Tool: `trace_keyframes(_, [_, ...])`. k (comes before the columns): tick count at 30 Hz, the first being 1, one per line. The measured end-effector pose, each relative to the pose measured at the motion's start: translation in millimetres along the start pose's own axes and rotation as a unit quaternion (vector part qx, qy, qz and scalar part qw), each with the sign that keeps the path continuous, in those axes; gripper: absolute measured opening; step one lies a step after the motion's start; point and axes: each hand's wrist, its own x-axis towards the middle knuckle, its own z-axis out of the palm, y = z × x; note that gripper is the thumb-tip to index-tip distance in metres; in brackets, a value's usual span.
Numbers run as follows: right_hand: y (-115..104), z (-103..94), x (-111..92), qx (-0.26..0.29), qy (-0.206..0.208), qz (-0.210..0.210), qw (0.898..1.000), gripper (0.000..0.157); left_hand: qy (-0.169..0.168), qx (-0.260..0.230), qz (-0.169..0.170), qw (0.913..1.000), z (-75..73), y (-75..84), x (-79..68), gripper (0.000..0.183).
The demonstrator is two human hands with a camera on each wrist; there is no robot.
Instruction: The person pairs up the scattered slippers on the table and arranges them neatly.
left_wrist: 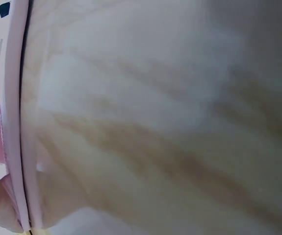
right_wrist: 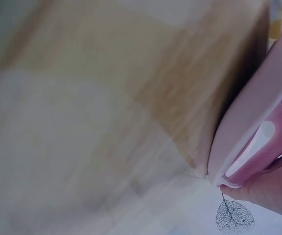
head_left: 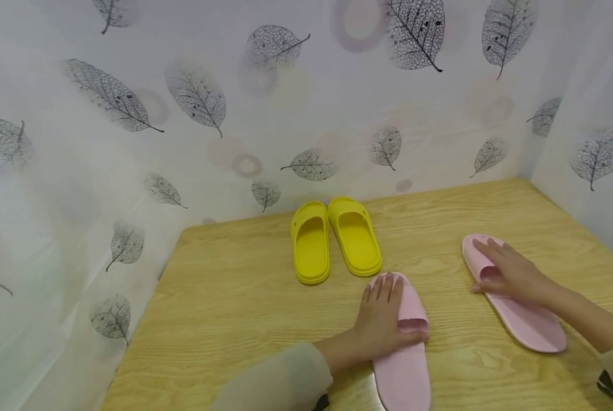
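Observation:
Two pink slippers lie apart on the wooden tabletop. My left hand (head_left: 380,325) lies over the strap of the nearer pink slipper (head_left: 401,382), fingers towards its toe and thumb at its right edge. Farther right, my right hand (head_left: 517,274) holds the other pink slipper (head_left: 535,328) near the toe, thumb at its left side. That slipper points up and to the left. The left wrist view shows the side of a pink slipper (left_wrist: 15,98) beside the left hand. In the right wrist view, fingers reach the toe of a pink slipper (right_wrist: 248,112).
A pair of yellow slippers (head_left: 311,251) stands near the back edge of the table (head_left: 224,308), toes to the wall. Behind and at both sides hangs a pale sheet (head_left: 327,114) printed with dark leaves.

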Motion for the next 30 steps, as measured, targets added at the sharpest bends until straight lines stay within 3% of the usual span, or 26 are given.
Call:
trace_keyframes(9, [-3.5, 1.9, 4.5, 0.0, -0.008, 0.002, 1.0, 0.103, -0.015, -0.007, -0.017, 0.9997, -5.3, 6.5, 4.7, 0.111])
trace_keyframes(17, [-0.7, 3.2, 5.1, -0.001, -0.001, 0.004, 1.0, 0.103, 0.006, 0.017, -0.018, 0.9997, 2.8, 9.6, 12.9, 0.113])
trace_keyframes(30, [-3.9, 1.1, 7.3, 0.003, 0.006, -0.002, 1.0, 0.101, 0.004, 0.025, -0.022, 0.9994, 0.7, 14.3, 25.1, 0.113])
